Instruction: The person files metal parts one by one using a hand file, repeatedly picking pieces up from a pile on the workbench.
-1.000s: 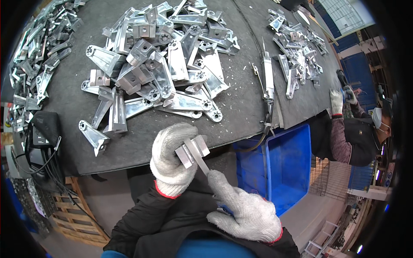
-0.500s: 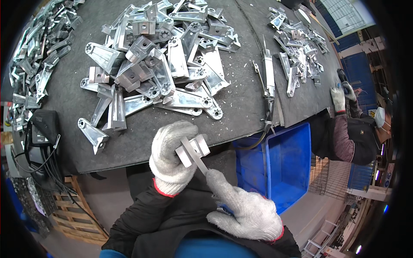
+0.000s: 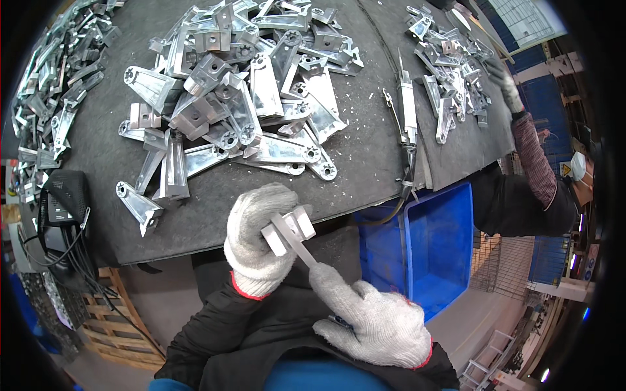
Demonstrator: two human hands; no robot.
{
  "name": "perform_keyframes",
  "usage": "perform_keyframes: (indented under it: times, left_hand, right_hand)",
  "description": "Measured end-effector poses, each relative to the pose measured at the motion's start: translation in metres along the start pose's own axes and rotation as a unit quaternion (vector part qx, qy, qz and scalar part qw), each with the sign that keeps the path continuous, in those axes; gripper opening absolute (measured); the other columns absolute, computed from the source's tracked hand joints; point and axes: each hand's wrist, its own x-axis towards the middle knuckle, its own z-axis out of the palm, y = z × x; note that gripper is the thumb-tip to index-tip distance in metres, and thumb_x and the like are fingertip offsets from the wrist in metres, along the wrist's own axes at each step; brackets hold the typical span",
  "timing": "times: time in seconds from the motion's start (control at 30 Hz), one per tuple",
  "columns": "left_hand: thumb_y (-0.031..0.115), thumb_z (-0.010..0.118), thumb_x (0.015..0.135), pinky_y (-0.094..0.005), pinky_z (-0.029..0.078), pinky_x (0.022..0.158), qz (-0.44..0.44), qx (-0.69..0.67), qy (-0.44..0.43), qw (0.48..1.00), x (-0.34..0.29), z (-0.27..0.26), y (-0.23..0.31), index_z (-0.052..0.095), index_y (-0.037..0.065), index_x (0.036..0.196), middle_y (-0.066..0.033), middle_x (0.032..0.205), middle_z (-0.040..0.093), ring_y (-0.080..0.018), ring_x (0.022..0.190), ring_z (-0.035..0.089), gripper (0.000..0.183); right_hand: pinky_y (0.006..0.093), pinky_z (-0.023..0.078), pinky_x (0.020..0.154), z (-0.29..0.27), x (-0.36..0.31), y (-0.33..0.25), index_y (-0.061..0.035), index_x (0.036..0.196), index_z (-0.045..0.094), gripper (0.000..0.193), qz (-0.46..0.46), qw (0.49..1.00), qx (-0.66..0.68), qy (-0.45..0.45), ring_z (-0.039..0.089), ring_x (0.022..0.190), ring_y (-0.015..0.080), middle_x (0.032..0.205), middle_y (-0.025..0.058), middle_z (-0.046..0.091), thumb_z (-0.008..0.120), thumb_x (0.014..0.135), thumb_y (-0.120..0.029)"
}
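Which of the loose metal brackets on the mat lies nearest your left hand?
The lone bracket at the mat's front edge, left of the left hand. It sits apart from the big pile, its round-holed end pointing up-left.

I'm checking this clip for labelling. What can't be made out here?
Head view only:
- Left hand in a white knit glove hides most of the small grey metal bracket.
- Right hand covers the handle of the thin flat metal tool.
- Blue plastic bin: its contents are too dark to tell.
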Motion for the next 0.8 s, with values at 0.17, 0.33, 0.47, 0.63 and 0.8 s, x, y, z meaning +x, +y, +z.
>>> perform_keyframes:
  times: [0.17,0.33,0.47,0.63,0.8]
  left_hand:
    - [0.001,0.075,0.082,-0.0456,0.059,0.091,0.003,-0.015,-0.017,1.000,0.000,-0.003,0.001,0.055,0.002,0.128,-0.0165,0.134,0.051,-0.0279,0.110,0.062,0.050]
    - [0.002,0.078,0.072,-0.0424,0.055,0.090,0.012,0.021,0.039,0.999,0.005,0.007,0.002,0.060,0.004,0.119,-0.0145,0.119,0.061,-0.0306,0.107,0.063,0.050]
    - [0.001,0.080,0.062,-0.0422,0.050,0.091,0.015,0.031,0.070,0.997,0.006,0.003,0.004,0.065,0.004,0.110,-0.0125,0.105,0.067,-0.0335,0.104,0.065,0.050]
    - [-0.009,0.074,0.079,-0.0388,0.057,0.084,0.049,0.073,0.039,0.995,0.006,0.005,0.006,0.056,0.002,0.119,-0.0153,0.113,0.063,-0.0268,0.100,0.065,0.045]
    - [-0.007,0.074,0.080,-0.0420,0.057,0.089,-0.018,0.013,0.036,0.999,0.007,0.007,0.014,0.056,0.000,0.121,-0.0175,0.117,0.061,-0.0270,0.100,0.065,0.046]
  right_hand:
    - [0.0475,0.058,0.063,-0.001,0.004,0.001,-0.0273,0.148,0.044,0.070,-0.004,1.000,0.009,0.015,0.070,0.074,0.0399,0.089,0.0172,0.065,0.071,0.086,-0.047]
    - [0.0407,0.058,0.073,-0.001,0.006,0.015,-0.0169,0.152,0.037,0.080,-0.038,0.995,0.087,-0.036,0.071,0.085,0.0338,0.105,0.0188,0.067,0.076,0.084,-0.035]
    - [0.0311,0.053,0.090,0.016,0.018,0.044,-0.0042,0.155,0.027,0.093,-0.203,0.911,0.356,-0.033,0.069,0.103,0.0244,0.134,0.0198,0.060,0.081,0.082,-0.022]
    - [0.0333,0.046,0.102,0.015,0.022,0.047,-0.0042,0.157,0.022,0.088,-0.188,0.877,0.420,-0.135,0.059,0.123,0.0274,0.149,0.0192,0.046,0.074,0.088,-0.023]
    - [0.0325,0.048,0.101,0.013,0.017,0.040,0.0024,0.151,0.032,0.086,-0.242,0.915,0.314,-0.072,0.060,0.124,0.0265,0.139,0.0186,0.057,0.079,0.084,-0.025]
